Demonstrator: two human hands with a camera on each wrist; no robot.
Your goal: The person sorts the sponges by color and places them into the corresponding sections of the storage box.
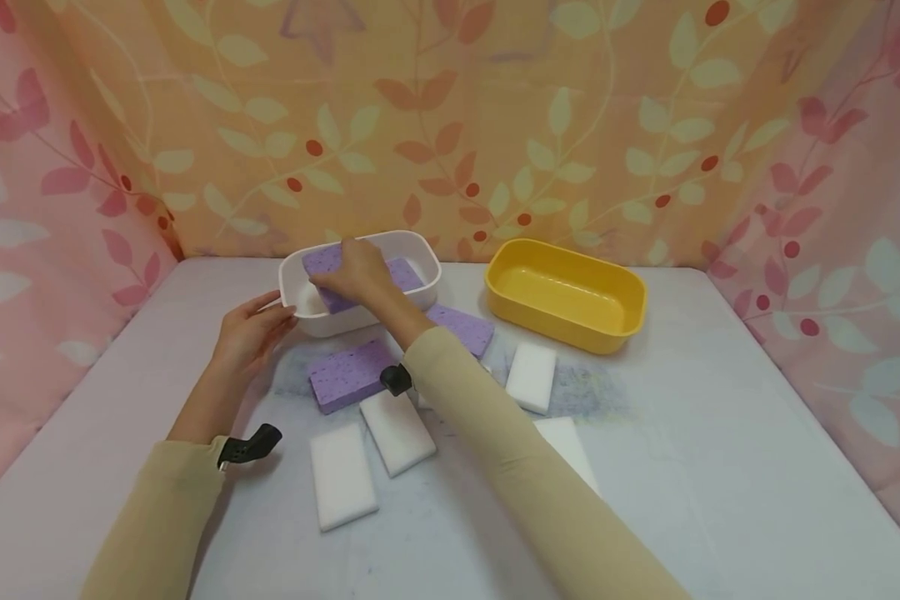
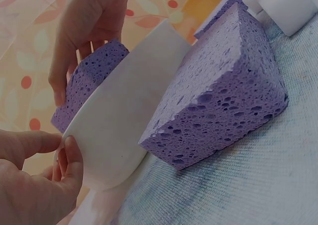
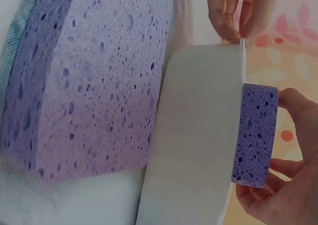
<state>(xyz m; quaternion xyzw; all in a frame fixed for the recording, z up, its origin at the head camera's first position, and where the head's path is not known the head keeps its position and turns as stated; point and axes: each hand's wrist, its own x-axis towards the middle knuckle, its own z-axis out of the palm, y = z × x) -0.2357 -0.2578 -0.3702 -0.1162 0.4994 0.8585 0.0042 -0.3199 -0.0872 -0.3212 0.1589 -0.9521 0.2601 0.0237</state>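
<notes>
Head view, with both wrist views supporting: your right hand (image 1: pixel 360 271) is gripping a purple sponge (image 1: pixel 319 262) at the left part of a white tub (image 1: pixel 330 326), thumb and fingers bearing on opposite edges; the gap between them is spanning just the block. That sponge is tilting, its upper part standing above the rim and its lower part disappearing behind the near wall in the wrist views; whether it is touching the tub floor, you cannot tell. Your left hand (image 1: pixel 251 333) is pinching the rim at the tub's left end, thumb against fingers. Inside, a second purple sponge (image 1: pixel 405 275) is lying toward the right; outside, a nearer purple sponge (image 1: pixel 352 375) and a farther purple sponge (image 1: pixel 465 329) are resting on the cloth, with white blocks (image 1: pixel 343 477) lying around them and a yellow tub (image 1: pixel 566 323) sitting to the right. Judging by its porous, pitted surface, you are probably handling something light, springy and hardly slippery, more prone to denting than breaking; opposite edges are offering the best hold, under mild pressure. The tub is looking smooth and stiff, so its rim is providing a sensible bracing point.
</notes>
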